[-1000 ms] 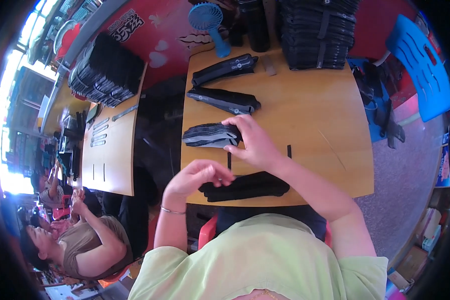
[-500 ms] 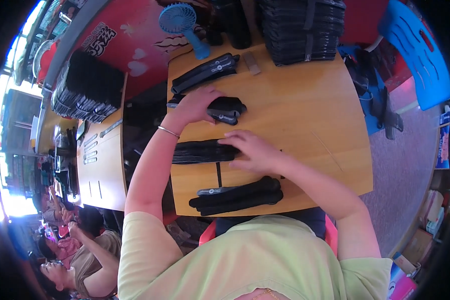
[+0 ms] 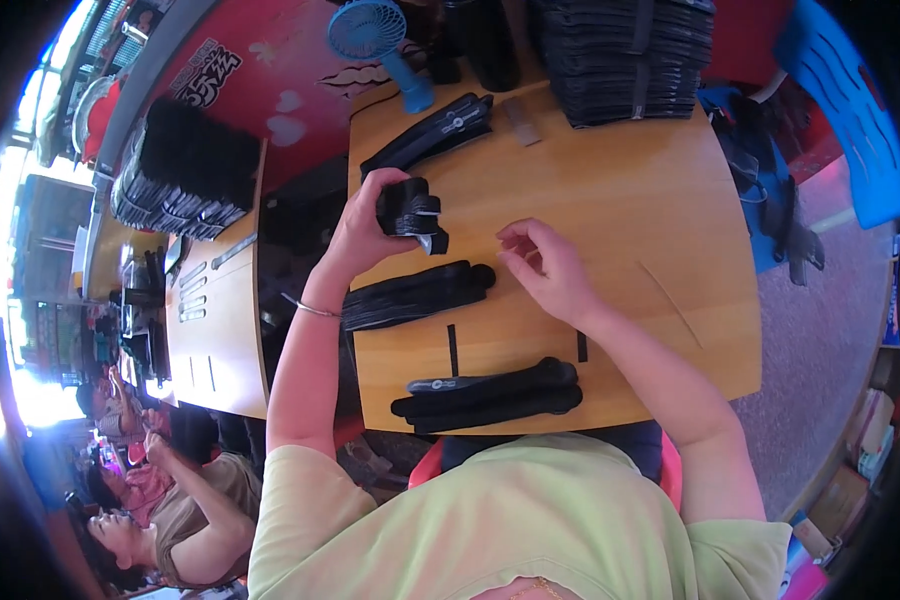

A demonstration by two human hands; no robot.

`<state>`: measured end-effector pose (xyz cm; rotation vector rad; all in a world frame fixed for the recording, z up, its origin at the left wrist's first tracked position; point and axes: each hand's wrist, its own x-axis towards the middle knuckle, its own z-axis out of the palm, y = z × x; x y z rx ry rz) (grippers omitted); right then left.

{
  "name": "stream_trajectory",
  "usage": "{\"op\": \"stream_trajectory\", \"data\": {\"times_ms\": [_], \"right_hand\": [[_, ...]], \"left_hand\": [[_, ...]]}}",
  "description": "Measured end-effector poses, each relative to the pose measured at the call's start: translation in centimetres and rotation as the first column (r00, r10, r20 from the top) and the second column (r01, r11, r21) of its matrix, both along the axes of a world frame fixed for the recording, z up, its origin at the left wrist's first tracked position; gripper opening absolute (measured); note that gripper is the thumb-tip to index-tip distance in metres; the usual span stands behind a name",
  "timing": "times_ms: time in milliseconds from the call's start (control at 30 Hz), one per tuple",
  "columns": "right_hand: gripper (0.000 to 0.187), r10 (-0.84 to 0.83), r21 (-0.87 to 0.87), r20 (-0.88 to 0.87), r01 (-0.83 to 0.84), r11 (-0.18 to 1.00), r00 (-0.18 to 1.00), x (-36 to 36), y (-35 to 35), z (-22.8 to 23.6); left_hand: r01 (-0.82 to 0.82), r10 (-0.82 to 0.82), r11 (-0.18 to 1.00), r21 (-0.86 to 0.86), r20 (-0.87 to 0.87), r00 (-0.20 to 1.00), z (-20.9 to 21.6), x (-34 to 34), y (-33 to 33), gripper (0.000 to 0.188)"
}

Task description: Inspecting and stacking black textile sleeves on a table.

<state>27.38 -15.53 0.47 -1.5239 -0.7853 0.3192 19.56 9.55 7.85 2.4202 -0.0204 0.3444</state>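
Note:
My left hand (image 3: 355, 235) is closed around a bundle of folded black fabric pieces (image 3: 407, 210), raised over the left side of the wooden table (image 3: 630, 215) with its layered ends facing right. My right hand (image 3: 545, 262) is apart from it, fingers bent and separated, holding nothing. Below my left hand lies a long black fabric bundle (image 3: 420, 295). Nearer me rests another black bundle (image 3: 490, 397) with a grey printed label. Two thin black strips, a left strip (image 3: 453, 350) and a right strip (image 3: 582, 346), lie between these bundles. A further labelled black bundle (image 3: 430, 132) is beyond my left hand.
At the back stand a blue handheld fan (image 3: 370, 40), a dark bottle (image 3: 482, 45) and a tall strapped black stack (image 3: 625, 65). A small tan block (image 3: 521, 122) lies before them. A side table (image 3: 220, 340) is left, a blue chair (image 3: 850, 120) right. Other people sit lower left.
My left hand has lifted a black bundle off the table and turned its ends rightward. My right hand has left the middle bundle and moved right. The whole view has shifted slightly.

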Motion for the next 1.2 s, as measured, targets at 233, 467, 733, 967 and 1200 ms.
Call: {"op": "stream_trajectory", "data": {"times_ms": [233,467,733,967,1200], "right_hand": [[0.028,0.069,-0.052,0.027,-0.068,0.996,0.997,0.0,0.5,1.8],[0.042,0.218,-0.089,0.246,-0.202,0.975,0.944,-0.6,0.9,5.6],[0.052,0.296,-0.157,0.279,-0.261,0.952,0.913,-1.7,1.4,6.4],[0.056,0.335,-0.202,0.331,-0.281,0.938,0.882,-2.2,1.5,6.6],[0.056,0.345,-0.163,0.320,-0.307,0.938,0.882,-1.7,1.6,6.5]], "left_hand": [[-0.007,0.008,1.000,-0.007,0.077,0.997,-0.2,-0.7,-0.1,0.067],[0.017,-0.020,1.000,0.019,0.141,0.990,-0.4,-0.9,-0.4,0.065],[0.013,-0.033,0.994,0.106,0.189,0.981,-0.7,-1.2,-0.1,0.065],[0.053,-0.079,0.992,0.114,0.233,0.969,-1.3,-1.9,0.2,0.066],[0.079,-0.104,0.991,0.112,0.239,0.965,-1.5,-2.4,0.0,0.063]]}}
